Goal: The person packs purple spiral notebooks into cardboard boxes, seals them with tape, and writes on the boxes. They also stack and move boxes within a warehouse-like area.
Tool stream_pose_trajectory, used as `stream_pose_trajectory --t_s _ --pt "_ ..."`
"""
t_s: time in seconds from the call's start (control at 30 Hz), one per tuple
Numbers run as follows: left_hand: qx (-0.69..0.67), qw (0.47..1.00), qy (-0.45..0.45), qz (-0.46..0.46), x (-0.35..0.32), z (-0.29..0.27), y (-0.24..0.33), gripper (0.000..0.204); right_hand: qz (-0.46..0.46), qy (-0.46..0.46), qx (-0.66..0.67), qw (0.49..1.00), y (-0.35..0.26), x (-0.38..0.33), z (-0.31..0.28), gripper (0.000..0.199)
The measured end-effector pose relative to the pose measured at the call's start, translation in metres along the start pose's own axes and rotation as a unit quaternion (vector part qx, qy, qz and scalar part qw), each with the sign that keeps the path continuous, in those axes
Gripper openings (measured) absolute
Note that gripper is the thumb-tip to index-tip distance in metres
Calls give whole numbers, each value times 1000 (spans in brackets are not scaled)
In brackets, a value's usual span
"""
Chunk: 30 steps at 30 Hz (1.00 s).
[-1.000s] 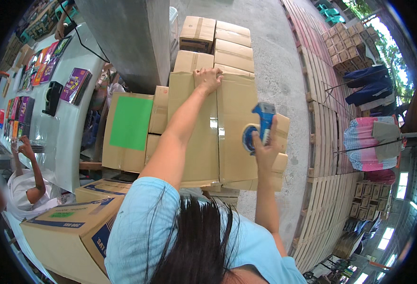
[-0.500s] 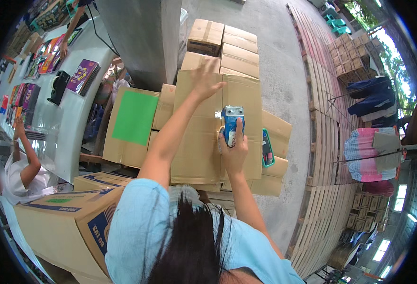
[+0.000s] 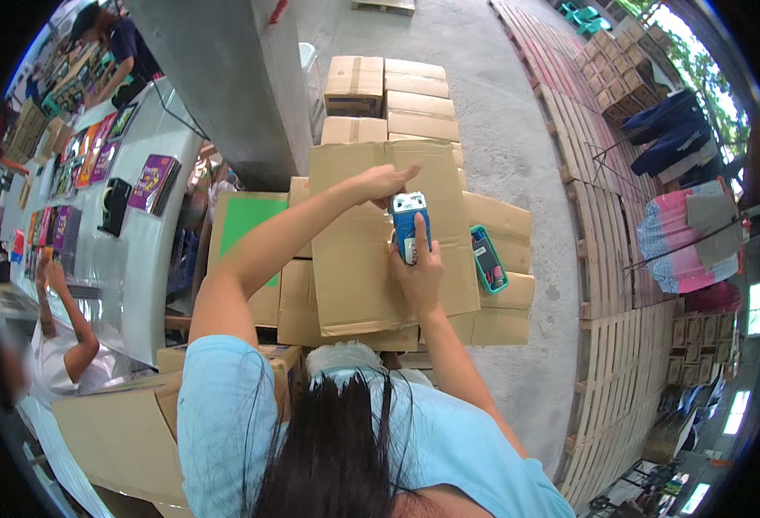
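A flattened brown cardboard box (image 3: 354, 259) stands in front of me on a stack of other flat boxes. My left hand (image 3: 386, 182) presses on its upper part near the top edge. A blue tape dispenser (image 3: 409, 226) is gripped in my right hand (image 3: 418, 269), with its head against the cardboard just below my left hand. A second teal and pink tape dispenser (image 3: 488, 259) lies on the cartons to the right.
A green panel (image 3: 246, 226) leans at the left of the stack. More cartons (image 3: 397, 91) sit behind on the concrete floor. A grey pillar (image 3: 224, 78) rises at upper left. A white table (image 3: 121, 250) holds colourful books; another person (image 3: 60, 345) sits by it. Wooden pallets (image 3: 604, 224) line the right.
My right hand brought the blue dispenser from the right side to the middle of the box, up under my left hand. The box now sits lower and nearer.
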<state>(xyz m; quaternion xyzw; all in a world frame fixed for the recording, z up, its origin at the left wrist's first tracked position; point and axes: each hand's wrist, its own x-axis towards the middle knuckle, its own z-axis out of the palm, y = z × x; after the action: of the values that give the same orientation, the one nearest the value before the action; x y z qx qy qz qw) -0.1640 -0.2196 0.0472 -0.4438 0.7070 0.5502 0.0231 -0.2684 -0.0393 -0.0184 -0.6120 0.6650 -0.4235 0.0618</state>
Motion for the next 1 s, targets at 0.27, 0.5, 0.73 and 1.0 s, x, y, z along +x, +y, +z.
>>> stream_pose_trajectory --t_s 0.27,0.5,0.73,1.0 --pt "-267 957 -98 -44 41 -15 -67 36 10 -29 30 999 -6 4 6 74" --pt "-22 984 177 14 123 -110 -75 12 94 -143 -78 982 -14 41 16 70" --pt "198 923 306 123 194 -145 -74 29 146 -164 -120 968 -12 95 45 69" --pt "254 942 214 -46 250 -106 -103 49 182 -230 -173 940 -9 136 72 62"
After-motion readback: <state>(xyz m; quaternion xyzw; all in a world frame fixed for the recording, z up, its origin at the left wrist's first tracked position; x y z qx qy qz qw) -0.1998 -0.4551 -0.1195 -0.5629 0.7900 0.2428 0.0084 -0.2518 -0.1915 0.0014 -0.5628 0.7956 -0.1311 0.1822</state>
